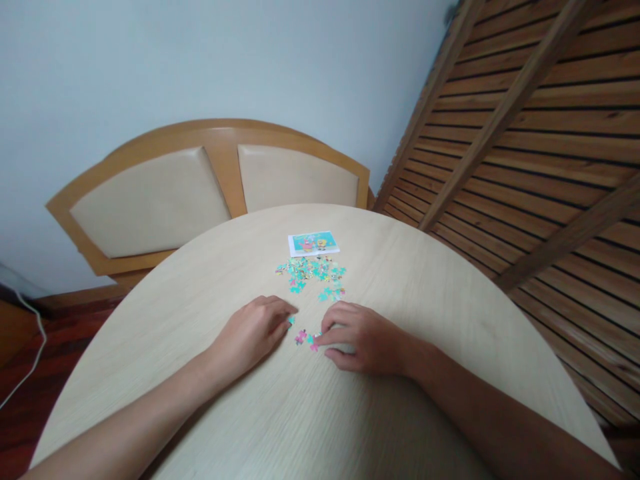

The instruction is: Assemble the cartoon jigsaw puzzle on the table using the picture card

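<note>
My left hand (257, 325) rests on the table with curled fingers, a teal jigsaw puzzle piece (291, 321) at the tips of its thumb and finger. Opposite it, my right hand (363, 337) has its fingers apart, and a fingertip touches the small teal and pink pieces (312, 341). A pink puzzle piece (301, 337) lies between the hands. Beyond them spreads a loose pile of mostly teal pieces (310, 269). Behind the pile lies a picture card (315, 243) with a pink and a yellow cartoon figure.
The round, light wood table (425, 280) fills the foreground. A wood-framed headboard with cream padded panels (150, 203) stands behind it against the pale wall (210, 60). Slatted wooden panelling (530, 140) rises at the right. A white cable (39, 347) hangs at the far left.
</note>
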`<action>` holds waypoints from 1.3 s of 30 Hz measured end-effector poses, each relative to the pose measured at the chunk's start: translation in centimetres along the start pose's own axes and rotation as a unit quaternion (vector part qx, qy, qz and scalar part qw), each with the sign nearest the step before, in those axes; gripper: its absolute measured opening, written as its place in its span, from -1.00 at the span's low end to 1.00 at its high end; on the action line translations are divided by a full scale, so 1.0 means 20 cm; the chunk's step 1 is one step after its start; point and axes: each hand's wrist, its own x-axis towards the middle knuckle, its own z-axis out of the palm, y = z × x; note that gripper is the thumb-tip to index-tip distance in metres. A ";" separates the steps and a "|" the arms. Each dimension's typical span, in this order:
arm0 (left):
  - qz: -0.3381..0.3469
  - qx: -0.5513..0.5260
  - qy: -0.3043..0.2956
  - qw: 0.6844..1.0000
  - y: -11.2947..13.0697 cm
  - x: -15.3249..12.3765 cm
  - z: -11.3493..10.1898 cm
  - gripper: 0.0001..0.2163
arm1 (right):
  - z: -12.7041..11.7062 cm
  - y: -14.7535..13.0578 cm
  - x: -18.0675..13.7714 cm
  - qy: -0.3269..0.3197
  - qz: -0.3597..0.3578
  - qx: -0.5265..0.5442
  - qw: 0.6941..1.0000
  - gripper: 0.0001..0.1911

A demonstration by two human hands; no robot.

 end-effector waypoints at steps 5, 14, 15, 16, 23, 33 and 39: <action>0.003 0.023 -0.027 0.999 -0.01 0.00 0.00 -0.78 | -0.01 -0.01 0.01 0.004 0.000 0.000 1.000 -0.85; -0.008 -0.002 -0.038 0.999 -0.01 -0.01 -0.01 -0.86 | -0.02 -0.01 0.01 -0.016 0.014 0.004 1.000 -0.87; -0.008 -0.012 -0.034 0.999 -0.02 -0.01 0.00 -0.86 | -0.02 -0.02 0.01 -0.019 0.016 0.004 1.000 -0.87; -0.007 -0.023 -0.029 0.999 -0.02 -0.01 0.00 -0.87 | -0.03 -0.02 0.01 -0.020 0.017 0.003 1.000 -0.87; -0.011 -0.066 -0.036 0.997 0.00 -0.01 0.02 -0.86 | -0.01 -0.01 0.01 -0.020 0.016 -0.004 1.000 -0.88; 0.008 -0.114 0.006 0.993 0.05 0.00 0.01 -0.80 | -0.03 -0.01 0.01 -0.013 0.012 -0.029 0.999 -0.85; -0.021 -0.200 0.057 0.978 0.12 0.00 0.08 -0.80 | -0.03 -0.03 0.01 -0.014 -0.007 -0.050 0.999 -0.85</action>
